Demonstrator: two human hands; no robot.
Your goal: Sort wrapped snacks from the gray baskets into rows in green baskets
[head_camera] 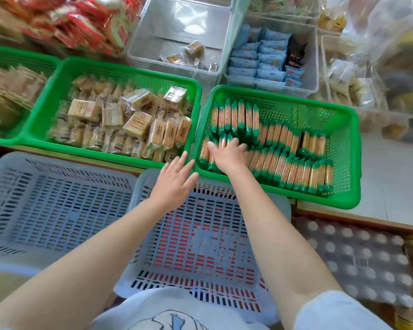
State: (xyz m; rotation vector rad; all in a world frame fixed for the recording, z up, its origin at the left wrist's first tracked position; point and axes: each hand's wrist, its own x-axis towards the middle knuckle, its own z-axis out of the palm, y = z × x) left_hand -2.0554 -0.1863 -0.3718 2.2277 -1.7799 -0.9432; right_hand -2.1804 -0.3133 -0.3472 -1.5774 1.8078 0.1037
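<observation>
A green basket [343, 177] at centre right holds green-and-orange wrapped snacks [293, 167] standing in rows. My right hand [228, 154] reaches into its left end, fingers spread and pressing on the packets there. My left hand [175, 179] hovers open, fingers straight, over the far rim of a gray basket [200, 236] in front of me, which holds no snacks. A second green basket [65, 70] to the left is piled with beige wrapped snacks [138, 122]. Another gray basket [57, 206] sits at left, also with nothing in it.
A third green basket [17, 55] with brown packets is at far left. Behind stand clear bins: one [141, 44] with a few packets, one [312, 67] with blue packets. Red packets [86, 27] pile at top left. Bagged goods crowd the right.
</observation>
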